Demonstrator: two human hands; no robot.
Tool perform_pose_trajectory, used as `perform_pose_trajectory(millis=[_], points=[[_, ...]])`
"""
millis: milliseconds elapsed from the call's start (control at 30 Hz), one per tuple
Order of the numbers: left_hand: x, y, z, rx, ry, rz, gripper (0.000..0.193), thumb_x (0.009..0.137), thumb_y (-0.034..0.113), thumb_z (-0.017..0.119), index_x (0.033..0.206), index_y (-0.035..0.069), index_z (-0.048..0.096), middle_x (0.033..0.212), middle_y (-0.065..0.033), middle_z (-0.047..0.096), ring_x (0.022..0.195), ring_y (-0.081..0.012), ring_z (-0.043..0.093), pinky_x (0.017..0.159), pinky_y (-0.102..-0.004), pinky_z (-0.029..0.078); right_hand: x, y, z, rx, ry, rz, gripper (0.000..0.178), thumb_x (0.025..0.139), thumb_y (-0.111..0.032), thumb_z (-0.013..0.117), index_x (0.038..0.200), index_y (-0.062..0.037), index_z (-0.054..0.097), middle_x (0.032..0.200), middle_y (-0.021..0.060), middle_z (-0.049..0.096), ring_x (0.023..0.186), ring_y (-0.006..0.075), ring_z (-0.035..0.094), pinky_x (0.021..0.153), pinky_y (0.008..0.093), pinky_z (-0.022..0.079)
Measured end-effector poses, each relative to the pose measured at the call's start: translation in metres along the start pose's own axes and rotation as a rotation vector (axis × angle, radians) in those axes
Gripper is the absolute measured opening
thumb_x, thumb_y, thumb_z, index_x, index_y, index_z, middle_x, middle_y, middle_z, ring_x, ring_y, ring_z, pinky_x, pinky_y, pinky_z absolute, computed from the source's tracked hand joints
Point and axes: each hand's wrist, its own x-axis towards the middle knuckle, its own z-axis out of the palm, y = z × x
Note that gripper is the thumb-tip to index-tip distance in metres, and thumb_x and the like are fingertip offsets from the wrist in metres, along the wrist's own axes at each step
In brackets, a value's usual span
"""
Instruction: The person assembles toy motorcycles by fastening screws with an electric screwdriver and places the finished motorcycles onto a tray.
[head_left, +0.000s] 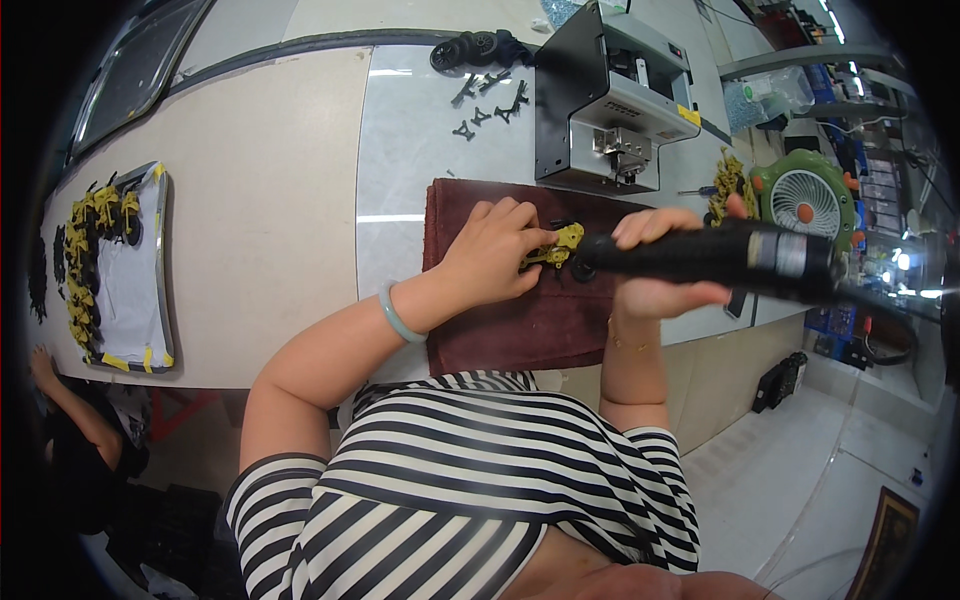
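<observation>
My left hand [497, 250] is closed on a small yellow and black toy-like chassis [566, 238], its fingertips pressing on the near end. That chassis lies on a dark red cloth [510, 335], with a black wheel [584, 271] at its right side. Wrapped in my right hand [645, 296] is a thick black electric screwdriver [735, 258], held nearly level with its cord trailing off to the right. Its narrow end points left at the chassis; whether the bit touches it cannot be made out.
Beyond the cloth stands a black and grey bench machine [610, 110]. Black wheels [480, 48] and several loose black parts [480, 116] lie left of it. Yellow assemblies [732, 185] and a green fan [806, 205] are at right. A tray [168, 300] holds more assemblies; another person's arm [75, 405] shows.
</observation>
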Motion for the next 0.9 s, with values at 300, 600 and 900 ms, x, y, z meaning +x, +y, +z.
perform_pose_trajectory(millis=[300,600,900], points=[[0.000,0.001,0.000,0.003,0.005,0.002,0.037,0.058,0.014,0.069,0.095,0.014,0.066,0.086,-0.0001,0.051,0.084,-0.0177,0.047,0.072,-0.0314,0.032,-0.041,0.014,0.010,-0.060,-0.167,-0.018,0.096,0.070,-0.073,0.044,0.130,-0.0053,0.009,0.074,0.0142,0.053,0.055,0.0227,0.054,0.055,0.0348,0.050],[-0.001,-0.003,0.005,0.044,0.030,0.008,0.033,0.058,0.016,0.070,0.091,0.017,0.066,0.084,0.0016,0.051,0.082,-0.0163,0.048,0.070,-0.0311,0.032,-0.039,0.017,-0.005,-0.152,-0.446,0.017,0.083,0.070,-0.068,0.052,0.119,-0.0078,0.022,0.080,0.0147,0.053,0.062,0.0236,0.055,0.060,0.0366,0.050],[-0.002,0.000,0.001,0.025,0.018,0.015,0.040,0.057,0.011,0.070,0.096,0.013,0.066,0.085,-0.0002,0.049,0.083,-0.0177,0.047,0.070,-0.0317,0.033,-0.035,0.015,-0.001,-0.189,-0.314,-0.093,0.088,0.074,-0.071,0.041,0.126,-0.0059,0.015,0.075,0.0142,0.054,0.055,0.0225,0.055,0.054,0.0350,0.050]])
